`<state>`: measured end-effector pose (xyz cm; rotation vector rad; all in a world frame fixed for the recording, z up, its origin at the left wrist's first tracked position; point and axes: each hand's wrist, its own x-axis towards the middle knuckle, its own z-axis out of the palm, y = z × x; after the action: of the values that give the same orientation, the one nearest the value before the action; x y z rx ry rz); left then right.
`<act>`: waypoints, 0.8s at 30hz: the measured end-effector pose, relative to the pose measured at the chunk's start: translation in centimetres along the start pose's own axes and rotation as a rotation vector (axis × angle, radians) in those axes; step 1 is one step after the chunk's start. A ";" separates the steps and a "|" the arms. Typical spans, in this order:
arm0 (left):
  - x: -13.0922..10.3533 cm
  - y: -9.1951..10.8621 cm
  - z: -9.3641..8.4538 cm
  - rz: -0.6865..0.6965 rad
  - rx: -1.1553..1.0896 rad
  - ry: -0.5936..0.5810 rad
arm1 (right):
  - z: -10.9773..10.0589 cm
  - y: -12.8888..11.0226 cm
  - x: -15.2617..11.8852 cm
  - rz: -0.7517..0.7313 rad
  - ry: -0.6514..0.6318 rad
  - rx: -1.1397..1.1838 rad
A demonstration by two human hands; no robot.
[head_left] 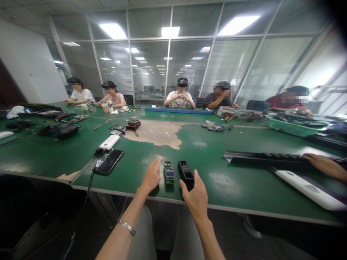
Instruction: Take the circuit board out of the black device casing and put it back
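Observation:
A small circuit board with a blue display [169, 174] lies on the green table between my hands. Just right of it rests a black plastic housing [185, 170] with several cut-outs. My left hand [151, 176] is open, fingers stretched forward, to the left of the board and apart from it. My right hand [195, 193] is open too, thumb and fingers spread at the near end of the housing. Whether its fingertips touch the housing I cannot tell. Neither hand holds anything.
To my left lie a dark phone [110, 161] and a white power bank [109, 142] with cables. At right, another person's hand [326, 166] touches a long black strip [252, 157] near a white elongated device [309, 187]. Several people sit across the table [206, 148].

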<state>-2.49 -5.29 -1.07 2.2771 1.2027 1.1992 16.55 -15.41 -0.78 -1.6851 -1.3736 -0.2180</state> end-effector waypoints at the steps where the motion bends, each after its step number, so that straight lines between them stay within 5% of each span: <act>1: 0.0 0.0 0.0 0.000 0.001 -0.002 | -0.1 -0.1 0.0 0.000 -0.002 -0.005; 14: -0.1 0.2 -0.1 0.002 0.017 0.007 | -0.1 -0.3 0.1 0.061 -0.064 -0.072; 18: -0.1 0.2 0.0 0.011 0.013 0.017 | -1.3 -2.5 1.5 0.146 -0.027 0.019; 24: -0.1 -0.2 0.4 0.026 -0.036 0.058 | -1.0 -7.2 2.5 0.028 -0.059 0.083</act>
<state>-2.34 -5.22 -1.47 2.2535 1.1655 1.2938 11.80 -14.81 5.19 -1.6527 -1.3825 -0.0943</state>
